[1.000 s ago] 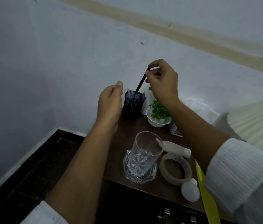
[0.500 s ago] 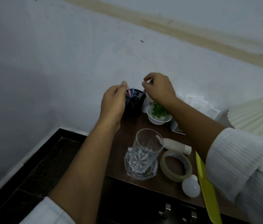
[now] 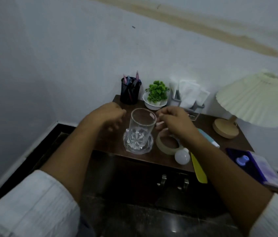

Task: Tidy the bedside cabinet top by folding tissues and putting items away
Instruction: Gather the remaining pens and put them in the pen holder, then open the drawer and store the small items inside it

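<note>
Where the cabinet top (image 3: pixel 206 120) meets the wall, the tissues (image 3: pixel 188 93) stand upright in a grey holder (image 3: pixel 198 107), between the plant (image 3: pixel 157 92) and the lamp (image 3: pixel 251 100). They lie behind the right hand (image 3: pixel 175 123) and apart from it; neither hand touches them.

Both hands hover over the front half of the top, one on each side of the glass (image 3: pixel 142 124). The left hand (image 3: pixel 106 117) is just left of the glass, its fingers loosely curled with nothing visible in them. The right hand is just right of the glass, its fingers bent and its fingertips close to the rim. Motion blur hides whether they touch the glass or pinch anything, so this cannot be told.

The glass stands upright in a clear dish (image 3: pixel 138 146). The pen cup (image 3: pixel 130 91) sits at the back left corner, beyond the left hand, with pens standing in it. The tape (image 3: pixel 166 146) lies flat under the right wrist, and the bulb (image 3: pixel 182 156) lies just in front of it, near the front edge. A blue tube (image 3: pixel 207 136) shows partly from behind the right forearm.
</note>
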`<action>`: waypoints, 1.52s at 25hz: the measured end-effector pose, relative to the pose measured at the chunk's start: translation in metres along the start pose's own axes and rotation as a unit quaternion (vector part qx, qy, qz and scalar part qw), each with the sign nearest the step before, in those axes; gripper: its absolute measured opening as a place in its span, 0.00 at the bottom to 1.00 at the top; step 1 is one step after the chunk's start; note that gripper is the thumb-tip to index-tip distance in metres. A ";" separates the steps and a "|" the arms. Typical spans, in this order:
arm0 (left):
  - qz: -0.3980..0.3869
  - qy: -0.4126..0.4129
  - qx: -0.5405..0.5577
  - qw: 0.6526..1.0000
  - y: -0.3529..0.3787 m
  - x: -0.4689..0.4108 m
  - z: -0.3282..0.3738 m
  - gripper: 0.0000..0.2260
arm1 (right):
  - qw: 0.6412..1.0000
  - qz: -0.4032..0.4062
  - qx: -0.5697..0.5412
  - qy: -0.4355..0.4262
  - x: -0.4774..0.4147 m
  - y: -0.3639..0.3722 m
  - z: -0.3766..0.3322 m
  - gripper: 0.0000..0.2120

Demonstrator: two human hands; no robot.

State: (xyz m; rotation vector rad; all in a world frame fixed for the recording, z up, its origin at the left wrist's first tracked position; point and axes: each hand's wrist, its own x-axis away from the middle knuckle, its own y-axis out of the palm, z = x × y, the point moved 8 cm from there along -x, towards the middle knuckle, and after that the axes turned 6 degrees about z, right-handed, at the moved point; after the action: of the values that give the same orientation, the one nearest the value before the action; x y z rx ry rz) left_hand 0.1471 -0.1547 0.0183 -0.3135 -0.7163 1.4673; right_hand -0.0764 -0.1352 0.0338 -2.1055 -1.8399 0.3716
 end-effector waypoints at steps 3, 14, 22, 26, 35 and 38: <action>-0.067 -0.043 -0.024 0.997 0.019 0.016 -0.020 0.12 | 0.998 0.014 -0.001 0.060 0.029 0.007 0.035 0.09; -0.055 -0.061 0.090 0.993 0.015 0.016 -0.035 0.12 | 0.988 -0.025 -0.093 0.122 0.046 0.059 0.039 0.19; 0.068 -0.047 0.185 0.979 -0.013 -0.003 -0.039 0.07 | 0.986 -0.072 -0.122 0.089 0.020 0.105 0.026 0.24; 0.103 -0.041 0.033 0.993 -0.024 0.002 -0.045 0.10 | 0.988 -0.101 -0.104 0.055 0.027 0.093 0.025 0.19; -0.101 0.089 0.001 0.991 0.081 0.038 0.031 0.09 | 0.953 0.006 0.259 -0.159 0.037 -0.070 0.015 0.04; -0.083 0.096 -0.015 0.992 0.102 0.031 0.038 0.09 | 0.931 -0.029 0.330 -0.151 0.045 -0.079 0.036 0.07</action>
State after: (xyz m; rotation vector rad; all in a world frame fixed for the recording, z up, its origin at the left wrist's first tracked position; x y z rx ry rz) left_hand 0.0418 -0.1217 -0.0066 -0.4019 -0.5955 1.2506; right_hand -0.1557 -0.0789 0.0336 -1.5817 -1.5987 1.1693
